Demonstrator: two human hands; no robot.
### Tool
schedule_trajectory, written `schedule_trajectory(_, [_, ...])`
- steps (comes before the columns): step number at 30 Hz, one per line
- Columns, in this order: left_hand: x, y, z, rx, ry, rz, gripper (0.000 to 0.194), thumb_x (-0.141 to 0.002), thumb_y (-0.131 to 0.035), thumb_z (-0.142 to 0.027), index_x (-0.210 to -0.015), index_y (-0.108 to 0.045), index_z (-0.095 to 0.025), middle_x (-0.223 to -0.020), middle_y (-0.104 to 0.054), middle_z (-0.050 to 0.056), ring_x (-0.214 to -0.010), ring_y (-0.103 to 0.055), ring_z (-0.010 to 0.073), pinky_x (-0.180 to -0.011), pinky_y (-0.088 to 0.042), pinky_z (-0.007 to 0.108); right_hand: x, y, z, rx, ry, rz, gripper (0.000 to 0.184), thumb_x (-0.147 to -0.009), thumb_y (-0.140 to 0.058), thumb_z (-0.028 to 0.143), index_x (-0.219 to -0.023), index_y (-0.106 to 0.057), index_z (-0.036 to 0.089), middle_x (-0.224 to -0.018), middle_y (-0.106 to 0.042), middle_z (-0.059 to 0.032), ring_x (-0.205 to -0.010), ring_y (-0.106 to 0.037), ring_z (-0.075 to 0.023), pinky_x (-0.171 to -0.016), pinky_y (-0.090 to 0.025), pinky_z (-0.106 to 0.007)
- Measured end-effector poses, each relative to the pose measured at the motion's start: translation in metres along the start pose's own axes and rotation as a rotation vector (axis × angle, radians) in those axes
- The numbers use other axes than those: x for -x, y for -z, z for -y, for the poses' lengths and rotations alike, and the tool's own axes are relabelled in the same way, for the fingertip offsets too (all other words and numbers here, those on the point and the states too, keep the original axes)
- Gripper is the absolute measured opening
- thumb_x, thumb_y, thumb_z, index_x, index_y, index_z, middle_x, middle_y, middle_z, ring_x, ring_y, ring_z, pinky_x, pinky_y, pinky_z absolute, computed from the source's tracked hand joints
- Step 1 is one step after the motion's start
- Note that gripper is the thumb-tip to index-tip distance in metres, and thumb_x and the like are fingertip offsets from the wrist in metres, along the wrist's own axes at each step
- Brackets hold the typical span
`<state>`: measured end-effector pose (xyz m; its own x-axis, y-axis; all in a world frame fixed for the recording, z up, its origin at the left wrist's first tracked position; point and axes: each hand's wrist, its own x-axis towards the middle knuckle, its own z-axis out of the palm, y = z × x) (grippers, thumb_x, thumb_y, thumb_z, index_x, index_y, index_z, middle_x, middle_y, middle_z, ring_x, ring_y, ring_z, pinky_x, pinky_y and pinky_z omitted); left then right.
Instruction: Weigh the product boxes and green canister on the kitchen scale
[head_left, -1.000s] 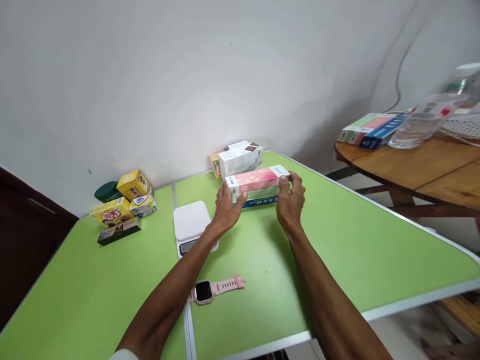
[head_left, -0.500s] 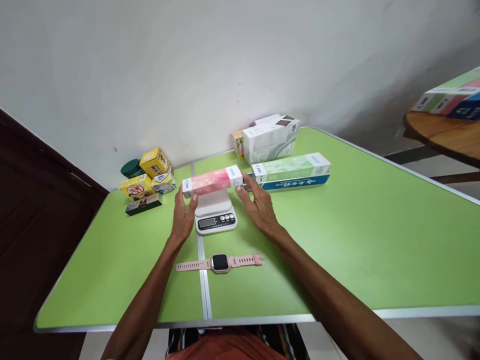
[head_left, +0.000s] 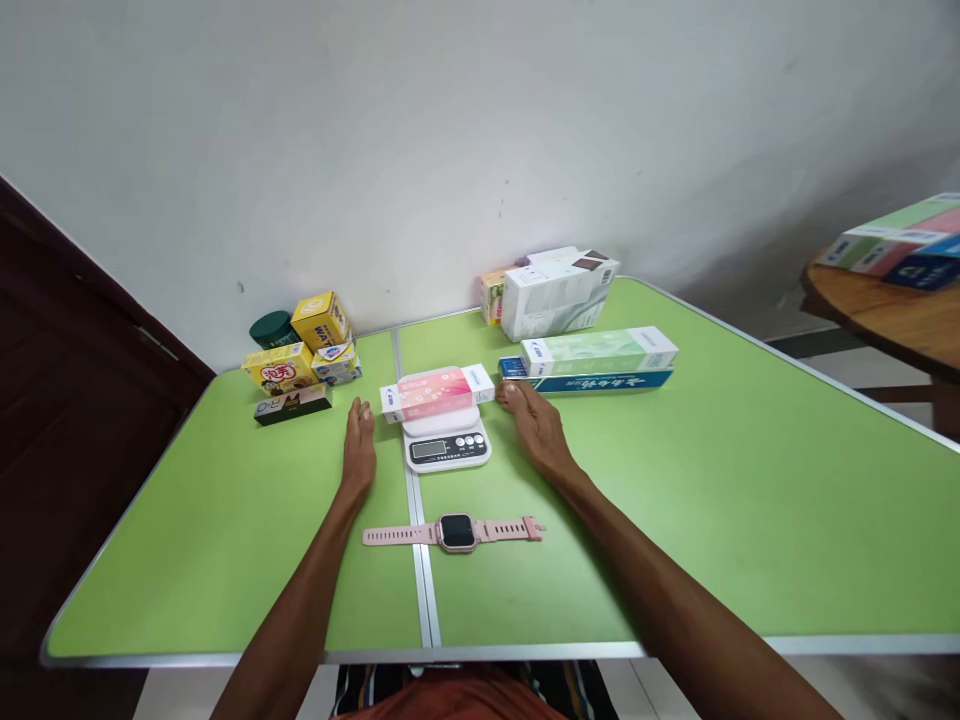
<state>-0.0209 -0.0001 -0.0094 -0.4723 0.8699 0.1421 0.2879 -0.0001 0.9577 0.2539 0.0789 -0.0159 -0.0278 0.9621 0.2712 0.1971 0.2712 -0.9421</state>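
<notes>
Here, pink-and-white cardboard box [head_left: 436,393] atop white plastic kitchen scale [head_left: 447,440] | my left hand [head_left: 360,447], fingers together, beside it | my right hand [head_left: 537,425], fingers curled, opposite

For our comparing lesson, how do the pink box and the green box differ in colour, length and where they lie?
The pink box is pink between its white ends; the green box is pale green. The pink box looks shorter than the green box. The pink box lies across the scale, while the green box rests on the blue box. Both are slim, with white ends.
</notes>
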Motion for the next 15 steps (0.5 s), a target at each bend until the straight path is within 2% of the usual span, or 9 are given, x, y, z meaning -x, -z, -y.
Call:
schedule_trajectory(3, [-0.004,0.002,0.006,0.031,0.005,-0.048,0.078,-0.100,-0.042,-0.072,-0.158,-0.043,-0.019,-0.160,-0.051,0.019,-0.150,-0.050,0.0308,-0.128,-0.035,0.049,0.000,0.001,-0.002,0.049,0.017,0.017,0.053,-0.101,-0.038,0.068,-0.103,-0.068,0.025,-0.101,-0.076,-0.0094,-0.099,-0.071,-0.0303,-0.097,-0.054,-0.047])
schedule_trajectory(10, [0.006,-0.003,0.000,-0.079,-0.043,-0.033,0.078,-0.101,-0.041,-0.071,-0.159,-0.041,-0.018,-0.161,-0.051,0.019,-0.151,-0.048,0.0298,-0.129,-0.032,0.049,0.002,0.002,0.001,0.047,0.021,0.045,0.057,-0.101,-0.038,0.070,-0.104,-0.073,0.024,-0.104,-0.078,-0.0101,-0.102,-0.071,-0.0311,-0.100,-0.054,-0.047])
schedule_trajectory(15, [0.012,-0.004,-0.005,-0.138,-0.115,0.000,0.080,-0.100,-0.044,-0.071,-0.161,-0.038,-0.019,-0.164,-0.046,0.020,-0.153,-0.044,0.0316,-0.129,-0.030,0.052,0.005,0.001,0.010,0.026,0.050,0.020,0.062,-0.099,-0.044,0.069,-0.123,-0.073,0.020,-0.127,-0.076,-0.0153,-0.115,-0.069,-0.0336,-0.101,-0.054,-0.050])
